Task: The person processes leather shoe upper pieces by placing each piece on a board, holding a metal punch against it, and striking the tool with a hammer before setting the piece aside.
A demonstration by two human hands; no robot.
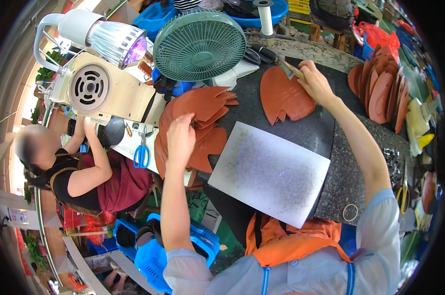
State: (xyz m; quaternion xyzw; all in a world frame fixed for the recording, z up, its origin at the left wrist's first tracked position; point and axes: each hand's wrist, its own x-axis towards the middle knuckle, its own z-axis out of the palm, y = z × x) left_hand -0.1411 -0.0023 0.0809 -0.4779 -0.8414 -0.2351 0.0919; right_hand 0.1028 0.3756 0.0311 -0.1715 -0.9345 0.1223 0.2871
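My left hand point(181, 137) is at a fanned stack of reddish-brown leather pieces point(202, 105), its fingertips pinched at the edge of a piece. At the far side of the dark worktop, my right hand point(315, 81) grips a flat tool with a pale wooden handle point(296, 72). Its working end is too small to make out. Just below that tool lies a single notched reddish-brown leather piece point(284, 96). Between my arms rests a white board point(271, 172) speckled with dark marks, its near edge close to my orange apron point(296, 241).
Another leather stack point(380, 88) stands at the right. A green fan point(200, 46), lamp point(114, 42) and cream sewing machine point(99, 88) fill the far left. Blue scissors point(142, 152) lie near a co-worker point(84, 172). Blue baskets point(153, 260) stand below my left arm.
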